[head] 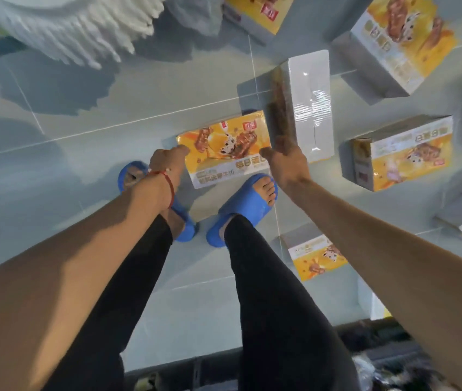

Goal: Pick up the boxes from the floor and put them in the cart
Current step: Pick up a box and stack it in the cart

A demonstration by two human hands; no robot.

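A yellow snack box (pixel 225 149) lies flat on the tiled floor just ahead of my blue slippers (pixel 242 208). My left hand (pixel 167 163), with a red string at the wrist, reaches down to the box's left edge, its fingertips at the corner. My right hand (pixel 286 160) is at the box's right edge, thumb against the side and fingers pointing down. Neither hand visibly wraps around the box. The cart is not plainly in view.
Several more yellow boxes lie around: one on its side showing a white face (pixel 310 103), one at the upper right (pixel 402 43), one to the right (pixel 404 153), one by my right leg (pixel 317 258). A white fringed object (pixel 83 29) fills the upper left. Dark clutter (pixel 379 351) sits at the bottom.
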